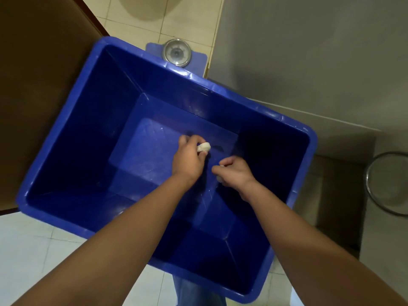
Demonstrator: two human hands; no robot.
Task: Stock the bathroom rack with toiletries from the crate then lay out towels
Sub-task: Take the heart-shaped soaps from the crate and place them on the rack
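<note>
A deep blue plastic crate (66, 138) fills the middle of the view, and both my arms reach down into it. My left hand (187, 160) pinches a small round white item (204, 147), like a little soap, near the crate's bottom. My right hand (236, 173) is curled just to the right, with small white bits showing at its fingertips (221, 166); what it grips is mostly hidden. Apart from these, the crate's floor looks bare.
A blue bathroom scale (176, 53) with a round dial lies on the tiled floor beyond the crate. A brown door or panel (39, 85) stands at the left. A grey wall and ledge run along the right, with a round metal basin (388, 184) at the right edge.
</note>
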